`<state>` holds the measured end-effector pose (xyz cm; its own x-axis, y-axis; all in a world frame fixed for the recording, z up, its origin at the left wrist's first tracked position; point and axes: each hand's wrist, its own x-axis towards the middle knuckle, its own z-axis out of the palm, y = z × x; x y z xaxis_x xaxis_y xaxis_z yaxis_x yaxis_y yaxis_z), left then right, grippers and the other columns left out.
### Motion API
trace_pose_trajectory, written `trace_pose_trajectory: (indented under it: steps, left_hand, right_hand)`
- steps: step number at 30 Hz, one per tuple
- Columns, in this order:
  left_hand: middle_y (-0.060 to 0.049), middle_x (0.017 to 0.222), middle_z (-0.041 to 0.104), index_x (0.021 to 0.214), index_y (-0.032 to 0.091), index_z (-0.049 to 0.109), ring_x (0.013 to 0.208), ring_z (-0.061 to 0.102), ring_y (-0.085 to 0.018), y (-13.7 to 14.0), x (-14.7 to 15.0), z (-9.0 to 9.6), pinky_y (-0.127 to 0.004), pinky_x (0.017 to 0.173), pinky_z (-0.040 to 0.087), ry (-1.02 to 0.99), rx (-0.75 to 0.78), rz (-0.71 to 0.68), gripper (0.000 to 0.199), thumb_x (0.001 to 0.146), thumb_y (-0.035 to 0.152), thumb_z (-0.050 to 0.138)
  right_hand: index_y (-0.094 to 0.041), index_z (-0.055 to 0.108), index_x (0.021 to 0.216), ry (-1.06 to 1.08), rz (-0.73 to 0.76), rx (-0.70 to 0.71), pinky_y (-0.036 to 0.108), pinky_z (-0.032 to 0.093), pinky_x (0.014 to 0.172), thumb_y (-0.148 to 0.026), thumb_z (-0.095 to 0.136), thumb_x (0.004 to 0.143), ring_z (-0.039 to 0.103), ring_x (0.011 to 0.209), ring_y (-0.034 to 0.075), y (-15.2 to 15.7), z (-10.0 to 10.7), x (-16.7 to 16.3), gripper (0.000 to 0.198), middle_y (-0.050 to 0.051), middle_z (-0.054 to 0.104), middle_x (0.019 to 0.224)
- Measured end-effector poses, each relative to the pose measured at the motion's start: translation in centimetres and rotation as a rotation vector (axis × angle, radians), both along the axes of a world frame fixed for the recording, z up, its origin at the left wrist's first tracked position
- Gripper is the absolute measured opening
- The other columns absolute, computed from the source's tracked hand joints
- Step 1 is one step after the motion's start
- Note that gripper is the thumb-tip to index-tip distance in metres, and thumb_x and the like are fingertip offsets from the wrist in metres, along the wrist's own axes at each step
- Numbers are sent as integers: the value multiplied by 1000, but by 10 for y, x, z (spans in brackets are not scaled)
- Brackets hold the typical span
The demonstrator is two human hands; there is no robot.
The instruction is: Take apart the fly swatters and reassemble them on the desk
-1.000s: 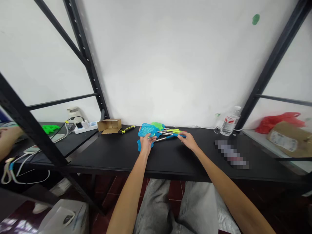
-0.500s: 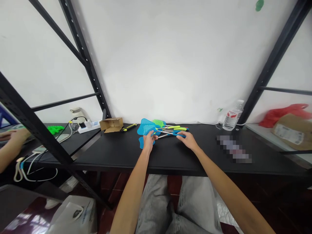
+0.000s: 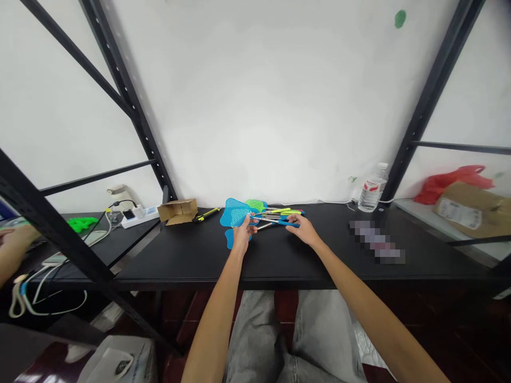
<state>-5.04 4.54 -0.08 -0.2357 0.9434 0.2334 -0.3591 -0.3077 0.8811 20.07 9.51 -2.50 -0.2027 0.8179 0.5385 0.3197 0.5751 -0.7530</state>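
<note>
Several fly swatters with metal shafts lie together at the middle of the black table. My left hand (image 3: 242, 232) is closed on a blue fly swatter (image 3: 232, 211), just below its mesh head. My right hand (image 3: 303, 229) grips a blue handle at the other end of the shaft. Another blue mesh head (image 3: 229, 239) shows below and partly behind my left hand. Behind the blue ones lies a green fly swatter (image 3: 255, 204), and yellow-green handles (image 3: 284, 211) rest beyond my right fingers. Overlapping shafts hide which handle belongs to which head.
A cardboard box (image 3: 179, 214) and yellow-black item (image 3: 206, 215) sit left on the table (image 3: 191, 260). A water bottle (image 3: 372, 191) stands right, near a pixelated object (image 3: 377, 242). Beyond the left post are a power strip (image 3: 139, 218) and another person's hand (image 3: 18, 242).
The view has shifted slightly. My right hand has moved a little left along the handles, its fingers now wrapped closer round the blue handle. My left hand keeps its hold near the mesh head.
</note>
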Motion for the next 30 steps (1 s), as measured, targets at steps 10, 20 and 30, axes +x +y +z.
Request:
trace_pose_trajectory:
  steps: [10, 20, 30]
  left_hand:
    - [-6, 83, 70, 113, 15, 70, 56, 61, -10, -3, -2, 0, -26, 56, 50, 26, 0, -7, 57, 75, 58, 74]
    - [-5, 77, 68, 114, 14, 69, 54, 59, -10, 0, -1, -2, -24, 53, 49, 18, -3, -25, 58, 74, 57, 75]
    - [-4, 74, 67, 114, 16, 70, 56, 59, -11, -2, -2, -1, -24, 54, 49, 48, 1, -66, 57, 76, 58, 74]
  right_hand:
    - [-20, 68, 89, -10, 32, -38, 40, 50, 86, -35, 70, 74, 66, 86, 23, 1, 0, 0, 21, 5, 72, 91]
    - [-21, 73, 91, -10, 51, -22, 38, 50, 86, -41, 69, 79, 69, 88, 24, 1, 0, 0, 24, 6, 75, 92]
    - [-20, 72, 86, -79, 81, -52, 31, 47, 69, -47, 57, 88, 65, 71, 21, -3, 5, 2, 32, 4, 73, 78]
